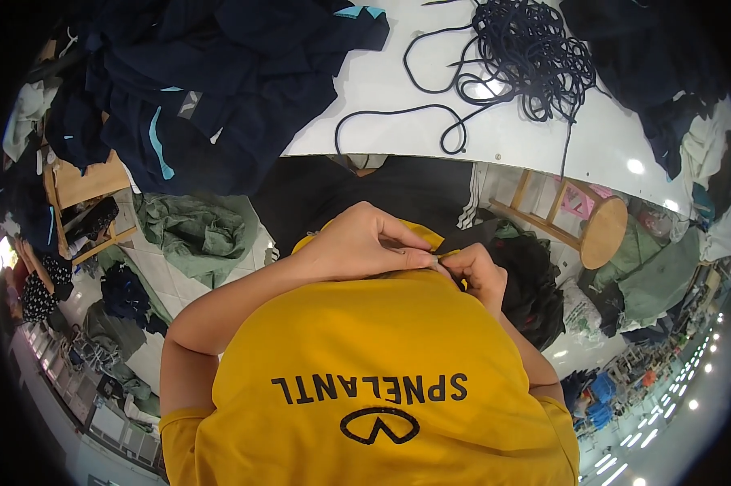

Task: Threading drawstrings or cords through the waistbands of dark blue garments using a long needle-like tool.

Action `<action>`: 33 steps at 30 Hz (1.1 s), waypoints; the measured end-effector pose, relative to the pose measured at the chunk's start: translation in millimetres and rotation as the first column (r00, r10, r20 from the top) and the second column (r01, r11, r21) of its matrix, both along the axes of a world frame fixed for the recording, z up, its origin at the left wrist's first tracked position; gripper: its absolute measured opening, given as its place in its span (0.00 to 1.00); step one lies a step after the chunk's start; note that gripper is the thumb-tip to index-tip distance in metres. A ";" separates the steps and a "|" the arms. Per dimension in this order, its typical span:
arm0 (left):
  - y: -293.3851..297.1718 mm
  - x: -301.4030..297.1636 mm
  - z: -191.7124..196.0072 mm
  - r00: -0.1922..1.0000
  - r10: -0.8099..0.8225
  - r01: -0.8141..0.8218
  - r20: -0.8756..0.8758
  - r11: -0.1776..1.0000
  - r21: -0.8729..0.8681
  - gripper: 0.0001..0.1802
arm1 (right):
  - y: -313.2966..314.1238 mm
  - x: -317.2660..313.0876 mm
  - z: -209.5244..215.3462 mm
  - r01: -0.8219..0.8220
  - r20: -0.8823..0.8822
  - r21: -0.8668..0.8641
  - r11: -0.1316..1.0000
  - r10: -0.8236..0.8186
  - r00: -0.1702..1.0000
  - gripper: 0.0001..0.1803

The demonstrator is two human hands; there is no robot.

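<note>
Ahead, cord [535,53] and navy cloth [252,89] lie beyond the yellow shirt [365,332].

I'm standing in what looks like a garment workshop: navy cloth pieces [244,73] heaped on a white table [503,134] with tangled dark cord [535,61], green fabric [195,235] bundled on the tiled floor [167,283], a wooden stool [604,231], rows of ceiling lights [693,404].

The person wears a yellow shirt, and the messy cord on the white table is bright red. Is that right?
Not quite: the cord is dark blue, not red, as the head view shows. The shirt is yellow and the table white.
</note>
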State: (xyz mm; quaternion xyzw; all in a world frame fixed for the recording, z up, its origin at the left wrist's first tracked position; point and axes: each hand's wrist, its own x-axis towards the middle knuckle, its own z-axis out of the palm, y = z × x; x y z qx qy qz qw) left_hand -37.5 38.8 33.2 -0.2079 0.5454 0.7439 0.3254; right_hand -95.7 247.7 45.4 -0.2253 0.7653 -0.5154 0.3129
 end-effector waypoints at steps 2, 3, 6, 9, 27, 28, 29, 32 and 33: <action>0.8 1.7 -1.8 1.000 0.010 -0.010 0.002 1.000 0.001 0.17 | -11.0 -3.8 14.4 0.008 0.050 0.087 0.996 -0.012 0.999 0.10; 1.5 3.2 -3.1 1.000 0.031 -0.031 -0.005 1.000 0.007 0.17 | -14.6 -5.5 19.1 0.017 0.098 0.174 0.985 -0.034 0.995 0.10; -2.7 0.3 2.2 1.000 0.007 -0.007 -0.008 1.000 -0.014 0.17 | -11.4 -3.0 3.6 -0.067 -0.024 0.020 0.998 0.068 0.997 0.09; -9.3 2.7 1.5 0.998 0.054 -0.054 0.009 0.998 0.007 0.15 | -6.6 4.9 -8.3 -0.026 -0.067 0.045 0.999 0.029 0.997 0.10; -30.2 20.4 10.0 0.945 -0.276 0.209 -0.178 0.923 -0.323 0.16 | -5.5 7.9 -9.5 -0.013 -0.012 -0.004 1.000 0.013 1.000 0.11; -31.5 20.9 14.4 0.935 -0.302 0.219 -0.188 0.904 -0.367 0.15 | -5.2 7.8 -10.1 -0.012 -0.011 -0.003 1.000 0.012 1.000 0.11; -32.6 20.7 18.5 0.924 -0.328 0.227 -0.196 0.884 -0.409 0.14 | -4.8 7.2 -10.7 -0.023 -0.027 0.005 1.000 0.023 0.999 0.11; -31.6 19.0 28.6 0.908 -0.368 0.236 -0.199 0.844 -0.482 0.13 | -5.5 6.6 -8.6 -0.039 -0.033 0.014 0.999 0.039 0.999 0.11; -31.8 18.6 27.9 0.909 -0.366 0.235 -0.199 0.844 -0.482 0.13 | -6.5 5.2 -7.6 -0.039 -0.031 0.014 0.999 0.040 0.999 0.11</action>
